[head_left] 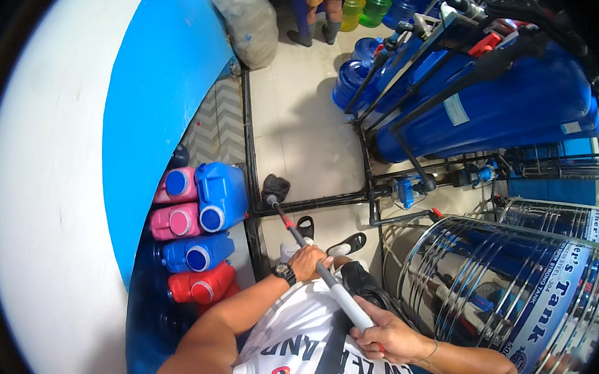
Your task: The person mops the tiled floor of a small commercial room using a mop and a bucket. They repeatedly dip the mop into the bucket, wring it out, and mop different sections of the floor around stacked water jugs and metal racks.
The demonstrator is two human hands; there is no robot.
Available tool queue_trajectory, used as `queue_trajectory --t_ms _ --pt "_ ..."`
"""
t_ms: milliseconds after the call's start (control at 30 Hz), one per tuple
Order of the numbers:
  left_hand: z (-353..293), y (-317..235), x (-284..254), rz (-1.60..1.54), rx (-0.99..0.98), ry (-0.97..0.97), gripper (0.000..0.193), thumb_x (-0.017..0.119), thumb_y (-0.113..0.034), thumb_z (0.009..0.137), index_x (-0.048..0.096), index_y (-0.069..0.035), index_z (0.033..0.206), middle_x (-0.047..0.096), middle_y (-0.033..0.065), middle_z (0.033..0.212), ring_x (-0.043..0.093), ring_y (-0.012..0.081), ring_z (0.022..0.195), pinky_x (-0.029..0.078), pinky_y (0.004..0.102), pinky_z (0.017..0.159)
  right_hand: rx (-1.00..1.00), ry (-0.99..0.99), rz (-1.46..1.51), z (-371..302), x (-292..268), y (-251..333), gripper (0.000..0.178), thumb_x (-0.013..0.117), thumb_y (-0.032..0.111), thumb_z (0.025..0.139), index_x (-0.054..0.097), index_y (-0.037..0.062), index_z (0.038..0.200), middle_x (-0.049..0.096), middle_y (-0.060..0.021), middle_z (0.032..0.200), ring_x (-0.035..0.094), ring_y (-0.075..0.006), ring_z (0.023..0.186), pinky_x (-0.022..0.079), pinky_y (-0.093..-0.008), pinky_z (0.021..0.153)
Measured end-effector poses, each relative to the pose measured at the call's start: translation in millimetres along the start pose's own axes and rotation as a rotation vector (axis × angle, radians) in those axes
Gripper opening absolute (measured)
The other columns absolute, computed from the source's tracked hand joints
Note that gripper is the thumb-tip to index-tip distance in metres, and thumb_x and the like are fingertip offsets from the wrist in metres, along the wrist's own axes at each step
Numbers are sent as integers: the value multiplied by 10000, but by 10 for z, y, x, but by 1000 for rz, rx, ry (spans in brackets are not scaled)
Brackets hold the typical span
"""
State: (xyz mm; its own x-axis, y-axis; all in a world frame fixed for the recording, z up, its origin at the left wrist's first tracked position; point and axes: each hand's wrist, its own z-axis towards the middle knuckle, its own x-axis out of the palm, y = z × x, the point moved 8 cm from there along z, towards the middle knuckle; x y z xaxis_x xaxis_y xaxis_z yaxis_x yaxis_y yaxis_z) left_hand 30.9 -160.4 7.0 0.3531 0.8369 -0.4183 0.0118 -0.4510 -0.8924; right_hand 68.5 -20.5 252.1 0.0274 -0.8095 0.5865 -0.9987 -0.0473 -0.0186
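Note:
Both of my hands grip the long grey-and-white pole of a mop [340,294], which slants across my body down to the floor. My left hand [306,263], with a black watch on the wrist, is wrapped around the middle of the pole. Higher up, near the top end, my right hand [393,335] closes on the white part. A small dark, bunched mop head [275,187] sits by the black floor pipes [312,203], past my feet in black slides.
Blue, pink and red jugs [202,256] are stacked at the left. Steel tanks [492,288] and blue cylinders [490,103] with piping line the right. Blue water bottles [354,80], a clear plastic sack [244,22] and another person's legs [320,20] are farther off.

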Motion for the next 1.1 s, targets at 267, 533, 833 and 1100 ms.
queue_trajectory --t_ms 267,533,833,1100 --pt "575 -127 775 85 205 88 282 639 -289 924 683 -119 704 656 146 687 659 350 759 460 475 804 -221 -287 261 -455 -790 -7 922 479 -112 813 144 145 1633 525 -84 923 360 -85 587 323 -213 513" --pt "1313 -365 1025 122 347 141 318 585 -277 951 618 -130 671 639 107 704 632 329 768 403 454 824 -448 -344 458 -502 -880 -1 898 500 -79 768 249 183 1590 503 -59 894 339 -52 553 274 -192 472" --pt "2580 77 725 323 344 66 215 642 -258 910 624 -80 791 638 160 856 628 387 898 478 502 902 -724 -198 547 464 -1097 779 629 477 -48 861 395 137 1456 462 -22 847 340 -58 533 310 -199 458" --pt "2216 109 907 403 295 96 298 688 -349 889 653 -60 828 634 167 924 603 383 969 485 520 877 -635 -181 384 446 -1254 305 413 546 5 852 473 74 1253 490 -22 850 365 -53 545 317 -197 445"
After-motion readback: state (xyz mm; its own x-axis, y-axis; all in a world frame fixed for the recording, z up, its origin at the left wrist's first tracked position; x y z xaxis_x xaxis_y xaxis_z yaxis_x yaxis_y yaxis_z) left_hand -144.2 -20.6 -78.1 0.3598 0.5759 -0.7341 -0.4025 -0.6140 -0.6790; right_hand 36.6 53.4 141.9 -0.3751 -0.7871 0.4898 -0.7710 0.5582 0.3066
